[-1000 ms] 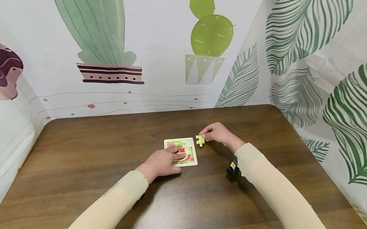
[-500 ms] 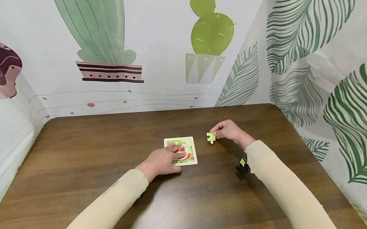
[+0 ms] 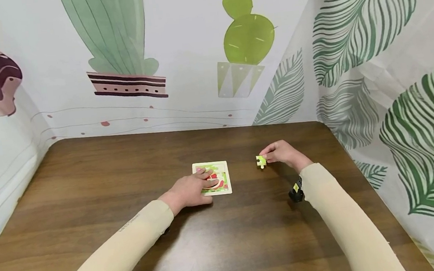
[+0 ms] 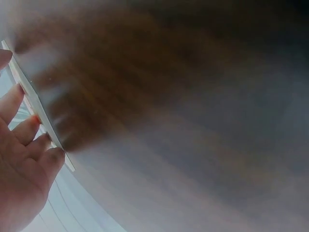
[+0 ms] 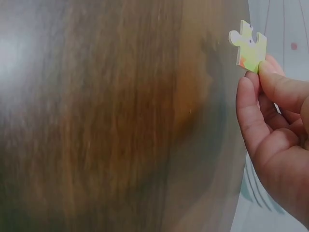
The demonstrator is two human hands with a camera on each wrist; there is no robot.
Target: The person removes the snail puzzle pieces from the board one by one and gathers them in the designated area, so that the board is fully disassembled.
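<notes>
A square puzzle board (image 3: 227, 188) with a pale frame and a red, green and pink picture lies on the table. My left hand (image 3: 189, 191) rests on it with fingers spread, covering its left part; in the left wrist view the fingertips of the left hand (image 4: 24, 159) touch the board (image 4: 41, 113). To the right of the board, my right hand (image 3: 284, 154) pinches a yellow-green puzzle piece (image 3: 261, 161) by its edge. In the right wrist view the piece (image 5: 252, 50) stands between thumb and fingers of the right hand (image 5: 277, 116), held above the table.
The brown wooden table (image 3: 228, 240) reaches to a printed cloth backdrop (image 3: 190, 67) with cacti and leaves behind and at both sides. A black device (image 3: 296, 193) with a yellow mark is at my right wrist.
My right hand has moved to the right, away from the board, with the puzzle piece still pinched. The left hand has stayed on the board.
</notes>
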